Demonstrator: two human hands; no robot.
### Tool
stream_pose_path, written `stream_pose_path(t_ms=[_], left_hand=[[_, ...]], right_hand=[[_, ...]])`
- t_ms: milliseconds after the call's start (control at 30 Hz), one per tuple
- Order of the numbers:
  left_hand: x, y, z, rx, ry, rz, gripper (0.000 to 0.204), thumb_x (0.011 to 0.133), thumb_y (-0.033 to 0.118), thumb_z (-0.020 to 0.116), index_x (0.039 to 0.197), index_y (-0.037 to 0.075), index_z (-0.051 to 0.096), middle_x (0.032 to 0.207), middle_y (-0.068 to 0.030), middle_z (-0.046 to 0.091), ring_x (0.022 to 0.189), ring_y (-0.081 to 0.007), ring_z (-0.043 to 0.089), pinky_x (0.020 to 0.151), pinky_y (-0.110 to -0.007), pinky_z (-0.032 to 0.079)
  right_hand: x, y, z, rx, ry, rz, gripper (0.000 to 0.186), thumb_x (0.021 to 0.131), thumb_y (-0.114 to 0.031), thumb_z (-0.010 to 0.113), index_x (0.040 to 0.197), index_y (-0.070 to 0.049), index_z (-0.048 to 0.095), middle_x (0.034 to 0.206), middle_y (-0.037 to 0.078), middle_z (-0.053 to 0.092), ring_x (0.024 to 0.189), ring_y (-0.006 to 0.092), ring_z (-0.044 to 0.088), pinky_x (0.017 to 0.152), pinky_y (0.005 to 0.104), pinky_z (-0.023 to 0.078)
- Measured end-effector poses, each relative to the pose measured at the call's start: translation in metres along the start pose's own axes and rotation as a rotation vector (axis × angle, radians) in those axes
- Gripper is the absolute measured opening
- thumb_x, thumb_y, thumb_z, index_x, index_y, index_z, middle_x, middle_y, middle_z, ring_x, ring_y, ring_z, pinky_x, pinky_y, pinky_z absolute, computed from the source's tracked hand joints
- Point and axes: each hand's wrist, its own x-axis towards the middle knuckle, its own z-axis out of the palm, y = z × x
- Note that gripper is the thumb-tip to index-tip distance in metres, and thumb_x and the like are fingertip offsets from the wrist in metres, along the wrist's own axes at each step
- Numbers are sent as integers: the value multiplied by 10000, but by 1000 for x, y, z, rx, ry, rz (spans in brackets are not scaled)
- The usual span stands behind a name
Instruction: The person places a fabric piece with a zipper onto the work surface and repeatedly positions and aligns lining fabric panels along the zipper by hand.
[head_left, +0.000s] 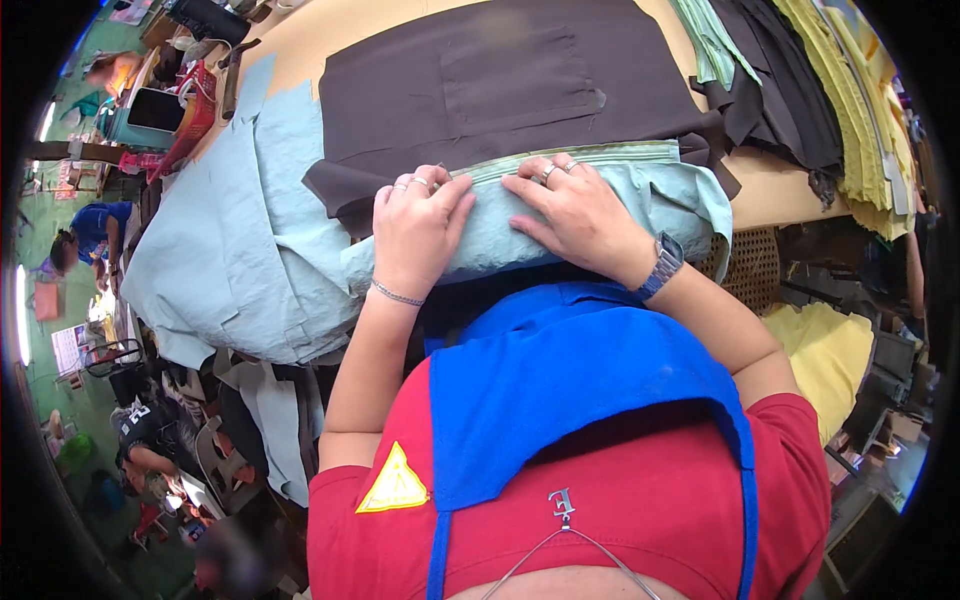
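Observation:
On the table in front of me lies a dark brown garment panel [390, 95] with a square patch pocket [520, 80] sewn on it. Along its near edge runs a green-and-white striped fabric strip [630, 152], bordering light blue fabric [480, 245] that hangs over the table edge. My left hand [420, 220], fingers curled and thumb against the forefinger, grips the strip's left part. A little to the right, my right hand [585, 215] bends its fingertips onto the same strip, thumb lower on the blue fabric. The fingertips of both hands are partly hidden.
More light blue fabric [240, 225] drapes off the table's left side. A red basket [195, 115] and scissors-like dark tool [234, 80] sit at far left. Dark and yellow fabric stacks [835, 110] lie at right. A person in blue [95, 230] works at left.

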Motion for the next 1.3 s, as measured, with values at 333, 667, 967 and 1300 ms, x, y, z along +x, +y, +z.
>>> stream_pose_path(t_ms=[333, 667, 967, 1300], left_hand=[[8, 13, -5, -181, -140, -105, 207, 934, 262, 750, 1022, 75, 757, 915, -92, 745, 861, -263, 714, 815, -390, 510], [11, 2, -11, -215, -186, -360, 283, 939, 361, 728, 917, 87, 790, 863, -123, 762, 819, -314, 739, 743, -443, 553], [17, 4, -9, -103, -153, -265, 246, 902, 334, 737, 868, 95, 785, 854, -122, 763, 826, -309, 741, 744, -437, 550], [19, 8, -7, -56, -186, -358, 270, 895, 361, 724, 848, 99, 771, 837, -137, 757, 807, -333, 738, 730, -454, 562]], right_hand=[[-7, 4, 1, 32, 34, 0, 431, 910, -267, 766, 1282, -67, 682, 1245, 117, 669, 1088, 357, 639, 957, 449, 518], [-4, 3, 1, 14, 22, -6, 449, 902, -263, 770, 1302, -83, 674, 1224, 108, 648, 1081, 333, 623, 944, 447, 520], [-5, 2, 0, -13, -4, 13, 443, 913, -280, 758, 1303, -89, 670, 1236, 100, 639, 1117, 318, 611, 957, 443, 514], [-4, 1, 3, -23, 4, 1, 444, 901, -274, 764, 1296, -92, 673, 1239, 95, 641, 1108, 311, 609, 947, 438, 513]])
